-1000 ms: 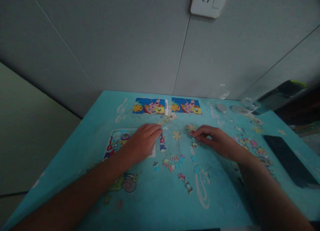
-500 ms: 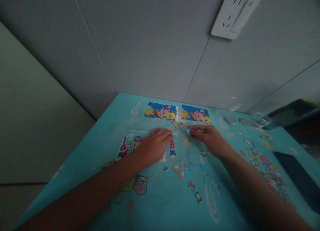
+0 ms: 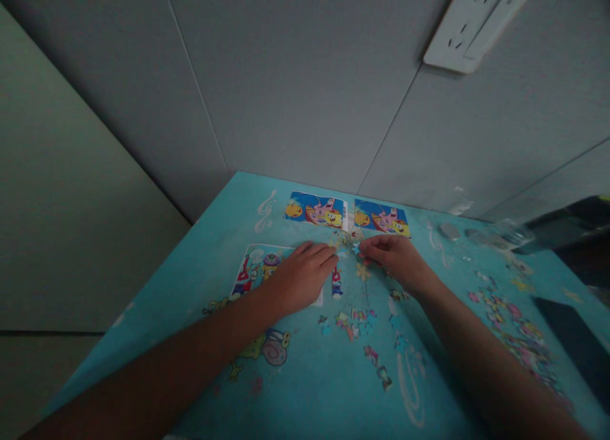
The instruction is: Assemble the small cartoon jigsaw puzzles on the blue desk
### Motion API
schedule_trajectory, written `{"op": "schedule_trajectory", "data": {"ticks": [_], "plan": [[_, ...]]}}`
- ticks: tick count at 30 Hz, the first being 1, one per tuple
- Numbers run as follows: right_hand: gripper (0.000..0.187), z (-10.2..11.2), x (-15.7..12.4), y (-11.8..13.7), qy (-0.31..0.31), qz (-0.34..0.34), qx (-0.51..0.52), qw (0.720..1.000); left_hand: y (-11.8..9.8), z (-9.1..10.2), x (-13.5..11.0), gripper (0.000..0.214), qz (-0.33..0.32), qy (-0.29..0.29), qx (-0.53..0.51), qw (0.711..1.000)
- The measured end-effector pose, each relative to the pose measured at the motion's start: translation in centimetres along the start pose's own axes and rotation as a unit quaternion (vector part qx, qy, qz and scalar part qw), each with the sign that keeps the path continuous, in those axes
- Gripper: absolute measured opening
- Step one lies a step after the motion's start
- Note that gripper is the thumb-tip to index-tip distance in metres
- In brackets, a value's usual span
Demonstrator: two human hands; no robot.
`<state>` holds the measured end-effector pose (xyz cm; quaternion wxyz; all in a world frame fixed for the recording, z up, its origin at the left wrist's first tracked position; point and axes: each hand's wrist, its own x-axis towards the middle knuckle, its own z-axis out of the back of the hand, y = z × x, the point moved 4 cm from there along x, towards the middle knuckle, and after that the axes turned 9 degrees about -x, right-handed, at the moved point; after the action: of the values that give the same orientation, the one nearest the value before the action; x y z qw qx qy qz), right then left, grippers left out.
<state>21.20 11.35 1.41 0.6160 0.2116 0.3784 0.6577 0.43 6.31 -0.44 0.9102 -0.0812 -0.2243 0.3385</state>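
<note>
My right hand (image 3: 393,255) pinches a small light-blue jigsaw puzzle piece (image 3: 356,248) between thumb and fingertips, just above or on the table. My left hand (image 3: 307,278) rests palm down over the right part of a cartoon picture sheet (image 3: 252,262), its fingers stretched toward the right hand. A pale blue puzzle piece (image 3: 340,252) lies right at the left fingertips; whether they touch it is unclear. Below those fingertips stands a short joined strip of red and dark blue pieces (image 3: 337,282). My left hand and forearm hide part of the sheet.
Two blue cartoon cards, a left one (image 3: 315,210) and a right one (image 3: 381,218), lie near the wall. Loose pieces (image 3: 355,322) are scattered in front, with a larger pile (image 3: 517,329) at right beside a dark flat object (image 3: 574,338). Clear plastic containers (image 3: 509,234) stand at the back right.
My right hand has moved slightly left with the light-blue piece, closer to my left hand. My left hand stays over the sheet. The whole view has shifted a little.
</note>
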Motion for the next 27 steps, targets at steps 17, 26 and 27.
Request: {"op": "schedule_trajectory", "data": {"ticks": [17,26,27], "plan": [[0.026,-0.47,0.57,-0.86,0.011,0.079,0.004,0.997,-0.05,0.01,-0.02,0.033,-0.001,0.009,0.011,1.0],[0.026,-0.16,0.45,-0.34,-0.017,0.147,-0.085,0.985,0.03,-0.04,-0.06,0.033,-0.001,0.002,0.008,1.0],[0.027,-0.18,0.43,-0.3,-0.02,0.154,-0.099,0.983,0.04,-0.07,-0.05,0.033,-0.001,0.003,0.009,1.0]]}}
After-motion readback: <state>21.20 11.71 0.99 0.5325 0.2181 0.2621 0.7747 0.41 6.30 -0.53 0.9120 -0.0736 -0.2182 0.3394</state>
